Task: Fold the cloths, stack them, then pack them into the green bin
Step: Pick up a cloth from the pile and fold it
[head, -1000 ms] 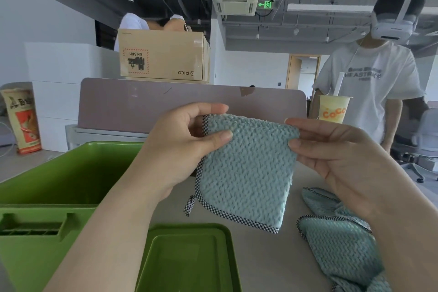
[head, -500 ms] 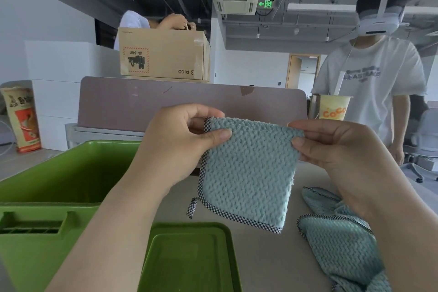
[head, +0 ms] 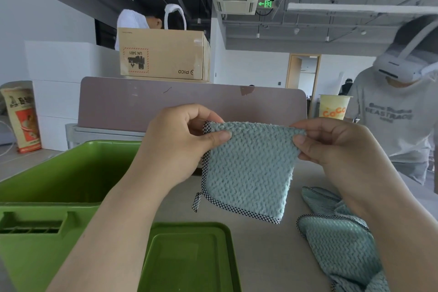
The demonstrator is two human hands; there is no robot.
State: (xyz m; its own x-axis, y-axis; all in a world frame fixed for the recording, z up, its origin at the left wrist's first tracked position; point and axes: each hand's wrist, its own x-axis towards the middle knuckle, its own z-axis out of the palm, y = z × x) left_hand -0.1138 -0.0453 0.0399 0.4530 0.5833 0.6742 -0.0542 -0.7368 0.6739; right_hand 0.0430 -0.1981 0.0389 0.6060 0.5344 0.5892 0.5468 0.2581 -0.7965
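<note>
Now gripped tighter than half a second ago, a folded teal cloth hangs in the air over the middle of the counter, pinched at both top corners. The left hand holds the upper left corner between thumb and curled fingers. The right hand, whose fingers lay straighter before, has curled them round the upper right corner.

The cloth is close to square and faces the camera. Its top edge runs side to side and its body drops straight down, a little narrower at the bottom than earlier. Checked trim lines the left side and the lower edge, which slants down toward the right, with a small loop at the lower left corner.

The green bin stands open at the counter's left edge, its lid flat at the near edge. Loose teal cloths lie crumpled toward the near right corner. Beyond the far right corner, a person in a headset has bent lower.
</note>
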